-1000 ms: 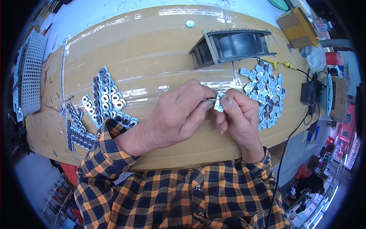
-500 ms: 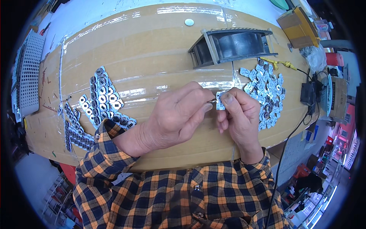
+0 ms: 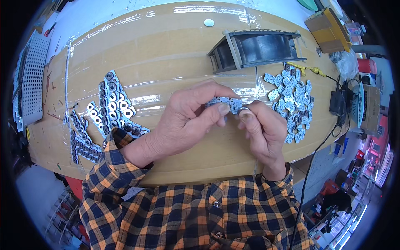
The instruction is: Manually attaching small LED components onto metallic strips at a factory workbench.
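My left hand [image 3: 193, 112] is closed, thumb against fingers, around a short strip of small pale-blue circuit boards [image 3: 225, 100]. The strip's left part is hidden behind the fingers. At its right end my right hand [image 3: 262, 127] pinches a small round grey piece [image 3: 243, 109] between thumb and forefinger, touching or very close to the last board. On the right lies a loose heap of similar small boards [image 3: 291, 93]. Over on the left, rows of boards carrying round dark and silvery parts [image 3: 112, 104] lie side by side, with more rows [image 3: 85, 146] nearer me.
A black box-shaped fan [image 3: 262, 48] stands beyond my hands. One round pale disc [image 3: 208, 23] lies at the back. A perforated white tray [image 3: 31, 83] stands at the left edge. A cardboard box [image 3: 327, 31], yellow cord [image 3: 310, 68] and black adapter [image 3: 337, 102] are on the right.
My left hand has opened its pinch and now grips a strip of several boards. The right hand, which held up one small board, now pinches a round grey piece at the strip's end.
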{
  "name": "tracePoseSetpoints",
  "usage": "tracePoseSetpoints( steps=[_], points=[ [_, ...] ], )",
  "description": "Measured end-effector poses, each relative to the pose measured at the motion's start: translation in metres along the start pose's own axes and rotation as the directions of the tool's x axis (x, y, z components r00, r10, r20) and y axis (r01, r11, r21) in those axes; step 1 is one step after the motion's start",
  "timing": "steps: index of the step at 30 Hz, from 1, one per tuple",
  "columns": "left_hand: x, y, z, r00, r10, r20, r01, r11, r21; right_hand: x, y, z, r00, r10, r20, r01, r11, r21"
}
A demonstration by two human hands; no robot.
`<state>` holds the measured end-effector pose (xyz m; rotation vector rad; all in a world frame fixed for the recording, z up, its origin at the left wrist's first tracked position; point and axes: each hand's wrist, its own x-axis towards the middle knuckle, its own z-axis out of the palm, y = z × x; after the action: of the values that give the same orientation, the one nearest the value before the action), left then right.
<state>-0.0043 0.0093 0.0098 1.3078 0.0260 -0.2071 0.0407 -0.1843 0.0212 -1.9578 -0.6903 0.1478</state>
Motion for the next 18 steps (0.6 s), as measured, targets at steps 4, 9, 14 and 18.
tracePoseSetpoints(
  steps=[4,9,14,18],
  points=[
    [0.002,-0.003,-0.003,0.988,0.143,0.060,-0.149,0.984,0.102,-0.003,0.000,0.000,0.997,0.077,-0.011,-0.075,0.991,0.108],
    [0.005,0.002,-0.011,0.964,0.205,0.171,-0.248,0.926,0.285,0.000,0.002,-0.003,0.999,0.000,0.053,-0.002,0.999,0.048],
    [-0.001,0.007,-0.004,0.996,-0.071,0.055,0.067,0.996,0.066,0.001,0.000,0.002,0.999,-0.025,0.048,0.026,0.999,-0.031],
    [0.002,-0.003,-0.007,0.996,-0.062,0.060,0.071,0.984,-0.161,-0.001,0.000,0.004,0.998,-0.053,0.041,0.054,0.998,-0.036]
  ],
)
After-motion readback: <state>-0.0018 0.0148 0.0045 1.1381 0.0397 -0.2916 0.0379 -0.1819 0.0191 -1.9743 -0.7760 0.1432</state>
